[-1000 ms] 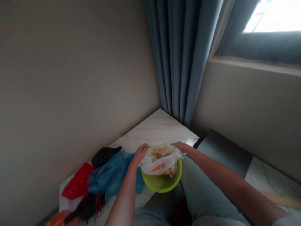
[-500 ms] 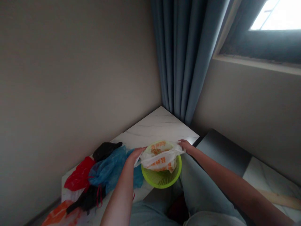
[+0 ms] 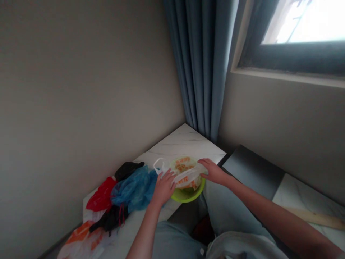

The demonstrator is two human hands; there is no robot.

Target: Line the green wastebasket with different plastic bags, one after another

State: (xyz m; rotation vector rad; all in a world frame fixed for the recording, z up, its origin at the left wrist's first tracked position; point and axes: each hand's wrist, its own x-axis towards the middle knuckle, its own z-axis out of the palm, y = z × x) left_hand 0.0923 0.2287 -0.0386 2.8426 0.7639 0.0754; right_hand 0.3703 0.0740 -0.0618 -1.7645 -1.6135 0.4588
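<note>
A white plastic bag with orange printing (image 3: 185,181) sits in the mouth of a lime-green plastic basket (image 3: 185,197), its top spread over the rim. One bag handle loop (image 3: 159,162) sticks up on the left. My left hand (image 3: 163,187) lies on the bag's left edge with fingers spread, open. At the right edge is my right hand (image 3: 215,172), thumb and fingers apart around the bag's side, open and touching the plastic. The bag's lower part is hidden inside the basket.
Left on the marble-patterned table (image 3: 183,140) lie a blue bag (image 3: 137,189), a red bag (image 3: 101,196), black bags (image 3: 129,171) and an orange-and-white bag (image 3: 83,237). A curtain (image 3: 199,72) hangs in the corner. A dark panel (image 3: 253,171) is at right.
My left hand has let go of the bag's left handle and come in over its edge, fingers spreading. My right hand has loosened at the right side. The view has shifted slightly.
</note>
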